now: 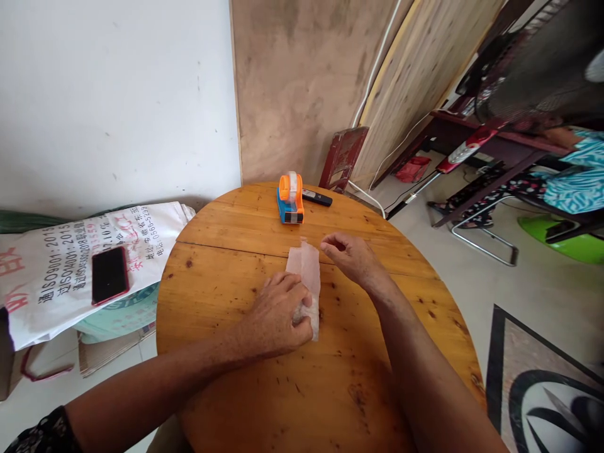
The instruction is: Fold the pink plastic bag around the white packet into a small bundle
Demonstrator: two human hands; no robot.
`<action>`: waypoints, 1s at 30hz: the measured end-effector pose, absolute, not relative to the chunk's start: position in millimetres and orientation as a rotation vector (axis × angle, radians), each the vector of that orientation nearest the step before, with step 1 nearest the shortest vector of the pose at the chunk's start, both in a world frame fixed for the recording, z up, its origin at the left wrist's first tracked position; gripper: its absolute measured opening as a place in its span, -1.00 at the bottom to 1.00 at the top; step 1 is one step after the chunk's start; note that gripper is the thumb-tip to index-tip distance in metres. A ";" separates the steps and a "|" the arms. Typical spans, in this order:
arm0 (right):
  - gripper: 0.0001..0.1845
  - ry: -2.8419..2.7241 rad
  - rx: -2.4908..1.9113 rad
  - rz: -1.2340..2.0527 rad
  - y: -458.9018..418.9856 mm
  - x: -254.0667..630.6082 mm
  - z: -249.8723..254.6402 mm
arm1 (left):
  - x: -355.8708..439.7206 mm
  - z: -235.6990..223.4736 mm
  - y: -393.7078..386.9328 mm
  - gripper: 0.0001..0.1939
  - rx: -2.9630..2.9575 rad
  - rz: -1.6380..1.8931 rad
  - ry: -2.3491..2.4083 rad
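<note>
A thin white sheet, paper or cloth, point(307, 267) lies on the round wooden table point(245, 402). My left hand point(278, 311) rests on its near end, fingers curled and pressing it down. My right hand point(352, 255) sits just right of the sheet's far end, fingertips pinched together near its top corner; whether they hold anything is too small to see. An orange and blue tape dispenser point(290, 198) stands beyond the sheet at the table's far edge.
A dark remote-like stick point(317, 198) lies beside the dispenser. Left of the table a printed white sack point(56, 270) carries a red-cased phone point(109, 274). A red chair back point(343, 157) leans at the wall. Furniture and a seated person fill the right.
</note>
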State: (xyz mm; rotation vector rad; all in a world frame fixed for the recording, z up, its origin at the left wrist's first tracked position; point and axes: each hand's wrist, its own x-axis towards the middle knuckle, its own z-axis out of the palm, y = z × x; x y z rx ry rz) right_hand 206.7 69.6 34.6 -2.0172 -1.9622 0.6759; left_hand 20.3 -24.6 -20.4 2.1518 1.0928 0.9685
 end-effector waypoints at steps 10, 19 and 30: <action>-0.34 -1.722 -1.522 1.143 81.5 215.1 -1.7 | 19.8 -21.3 -22.6 -0.53 2.220 0.934 1.081; -0.24 -1.871 -1.412 1.230 85.8 222.9 4.4 | 21.4 -25.7 -21.5 -0.53 2.291 0.935 1.043; -0.45 -1.964 -1.295 1.200 85.1 225.0 10.3 | 21.5 -23.9 -18.5 -0.56 2.281 0.973 0.989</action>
